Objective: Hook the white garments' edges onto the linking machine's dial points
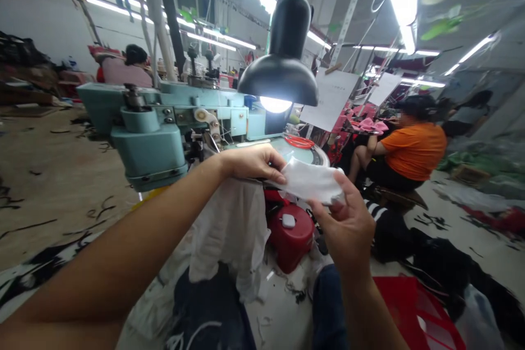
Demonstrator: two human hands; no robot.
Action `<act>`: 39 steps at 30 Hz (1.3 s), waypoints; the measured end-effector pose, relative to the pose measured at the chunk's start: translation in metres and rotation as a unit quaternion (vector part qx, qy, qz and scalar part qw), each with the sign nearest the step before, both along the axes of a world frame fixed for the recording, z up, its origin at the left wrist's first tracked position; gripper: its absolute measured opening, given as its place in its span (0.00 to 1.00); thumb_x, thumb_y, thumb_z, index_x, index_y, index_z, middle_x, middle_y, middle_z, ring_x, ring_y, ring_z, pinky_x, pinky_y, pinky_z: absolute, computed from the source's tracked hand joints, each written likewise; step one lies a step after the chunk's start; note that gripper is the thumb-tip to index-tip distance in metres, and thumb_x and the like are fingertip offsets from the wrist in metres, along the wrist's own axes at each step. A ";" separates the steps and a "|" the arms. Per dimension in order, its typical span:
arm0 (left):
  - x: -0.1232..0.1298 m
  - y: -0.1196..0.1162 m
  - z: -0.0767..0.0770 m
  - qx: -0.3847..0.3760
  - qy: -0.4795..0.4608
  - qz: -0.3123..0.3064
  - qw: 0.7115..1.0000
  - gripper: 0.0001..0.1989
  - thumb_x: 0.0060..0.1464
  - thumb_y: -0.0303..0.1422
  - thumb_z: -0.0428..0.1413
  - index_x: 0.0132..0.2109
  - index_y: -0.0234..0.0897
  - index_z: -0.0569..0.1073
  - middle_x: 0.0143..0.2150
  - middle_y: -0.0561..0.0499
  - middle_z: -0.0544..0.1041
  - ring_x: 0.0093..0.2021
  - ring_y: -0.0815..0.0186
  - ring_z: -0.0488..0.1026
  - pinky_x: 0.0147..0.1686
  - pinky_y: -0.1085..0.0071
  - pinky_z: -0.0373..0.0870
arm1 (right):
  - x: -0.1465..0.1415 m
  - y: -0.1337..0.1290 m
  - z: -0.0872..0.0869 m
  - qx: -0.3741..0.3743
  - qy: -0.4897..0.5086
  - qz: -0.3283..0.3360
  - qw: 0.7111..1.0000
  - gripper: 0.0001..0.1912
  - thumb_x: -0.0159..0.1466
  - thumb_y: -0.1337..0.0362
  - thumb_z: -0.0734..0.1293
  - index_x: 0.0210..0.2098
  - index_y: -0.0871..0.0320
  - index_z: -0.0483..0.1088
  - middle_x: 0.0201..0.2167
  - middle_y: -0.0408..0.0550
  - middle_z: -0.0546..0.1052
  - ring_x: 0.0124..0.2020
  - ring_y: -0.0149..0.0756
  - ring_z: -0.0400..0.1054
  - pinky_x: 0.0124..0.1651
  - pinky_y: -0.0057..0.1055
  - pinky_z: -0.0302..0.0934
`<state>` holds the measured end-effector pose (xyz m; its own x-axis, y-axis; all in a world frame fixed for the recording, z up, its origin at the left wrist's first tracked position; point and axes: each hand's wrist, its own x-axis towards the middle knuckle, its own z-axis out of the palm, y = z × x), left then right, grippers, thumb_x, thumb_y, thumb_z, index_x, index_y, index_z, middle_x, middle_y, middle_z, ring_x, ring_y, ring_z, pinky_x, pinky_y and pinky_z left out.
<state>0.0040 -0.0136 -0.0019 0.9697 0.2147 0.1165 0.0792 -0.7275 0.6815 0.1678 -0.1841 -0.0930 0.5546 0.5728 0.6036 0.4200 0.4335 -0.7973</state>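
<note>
A folded piece of white fabric (309, 180) is stretched between my two hands, in front of the sewing machine's round plate (315, 154). My left hand (256, 164) pinches its left end between thumb and fingers. At the other end, my right hand (348, 216) grips the edge, thumb below and fingers on top and behind. More white cloth (232, 229) hangs down below my left wrist. The teal industrial sewing machine (150, 147) stands just beyond my left forearm. Over the fabric, a black lamp (281, 79) shines down, switched on.
A red stool (291, 238) with a small white case (288, 221) on it stands below my hands. A red bundle (299, 142) lies on the plate. To the right sits a person in an orange shirt (414, 147). Dark cloth (447, 262) and a red bag (414, 311) lie on the floor.
</note>
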 end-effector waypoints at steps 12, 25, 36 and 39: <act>-0.001 -0.002 -0.001 -0.003 -0.020 0.010 1.000 0.16 0.52 0.39 0.61 0.40 0.29 0.81 0.32 0.49 0.77 0.33 0.65 0.71 0.35 0.73 0.66 | 0.011 0.016 -0.008 0.010 -0.096 -0.070 0.993 0.32 0.58 0.60 0.74 0.61 0.56 0.68 0.53 0.56 0.78 0.37 0.39 0.77 0.43 0.38 0.75; 0.001 -0.003 0.007 -0.019 0.028 0.013 0.999 0.15 0.52 0.40 0.62 0.39 0.30 0.81 0.30 0.51 0.76 0.32 0.67 0.70 0.33 0.76 0.65 | 0.008 0.007 -0.003 -0.001 -0.033 0.032 0.999 0.41 0.58 0.62 0.74 0.68 0.54 0.58 0.60 0.57 0.72 0.43 0.40 0.78 0.45 0.35 0.76; 0.001 -0.002 0.000 -0.013 -0.030 -0.003 0.999 0.14 0.52 0.37 0.63 0.40 0.30 0.82 0.36 0.46 0.80 0.36 0.63 0.74 0.39 0.73 0.69 | 0.011 0.013 -0.019 0.029 -0.093 -0.053 0.994 0.38 0.59 0.60 0.74 0.66 0.53 0.61 0.62 0.59 0.70 0.42 0.38 0.77 0.48 0.36 0.74; 0.001 -0.003 0.000 -0.019 -0.035 -0.004 0.999 0.13 0.51 0.38 0.64 0.39 0.31 0.83 0.34 0.46 0.80 0.34 0.65 0.74 0.38 0.73 0.69 | 0.010 0.008 -0.020 0.043 -0.103 -0.056 0.992 0.37 0.59 0.61 0.74 0.66 0.53 0.62 0.61 0.58 0.71 0.40 0.38 0.76 0.47 0.36 0.75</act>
<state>0.0052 -0.0162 -0.0021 0.9612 0.2116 0.1769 0.0236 -0.7021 0.7117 0.1781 -0.1760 -0.1127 0.4715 0.4552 0.7553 0.6198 0.4382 -0.6510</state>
